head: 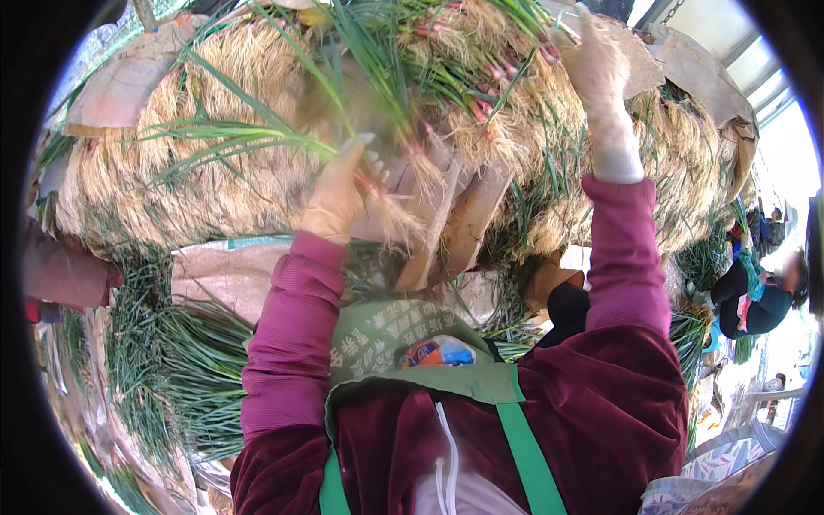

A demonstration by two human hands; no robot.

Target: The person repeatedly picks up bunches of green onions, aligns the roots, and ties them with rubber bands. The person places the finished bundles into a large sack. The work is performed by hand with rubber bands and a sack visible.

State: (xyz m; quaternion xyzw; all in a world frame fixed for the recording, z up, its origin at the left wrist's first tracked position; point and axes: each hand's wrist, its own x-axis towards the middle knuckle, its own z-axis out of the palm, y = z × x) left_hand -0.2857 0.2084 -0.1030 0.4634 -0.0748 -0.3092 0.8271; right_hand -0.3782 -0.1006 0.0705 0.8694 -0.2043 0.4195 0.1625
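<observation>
In the head view, my left hand (pixel 335 193), in a pale glove, grips a few green onions (pixel 302 138) with reddish stem bases. Their leaves point left, and their roots (pixel 396 222) hang to the right of my fingers. My right hand (pixel 595 64), also gloved and blurred, is raised at the upper right beside other green onions (pixel 537 32); its fingers are too unclear to show whether it holds them. Between the hands, loose green onions (pixel 473 106) lie roots towards me on a large heap with pale, stringy roots (pixel 232 71).
Brown sheets (pixel 479 219) hang over the heap's near side, and another sheet (pixel 138 74) covers its far left. Green leaves (pixel 206 380) lie at my left. A person's sleeve (pixel 71 264) reaches in at the left edge. Another person (pixel 759 293) is at the far right.
</observation>
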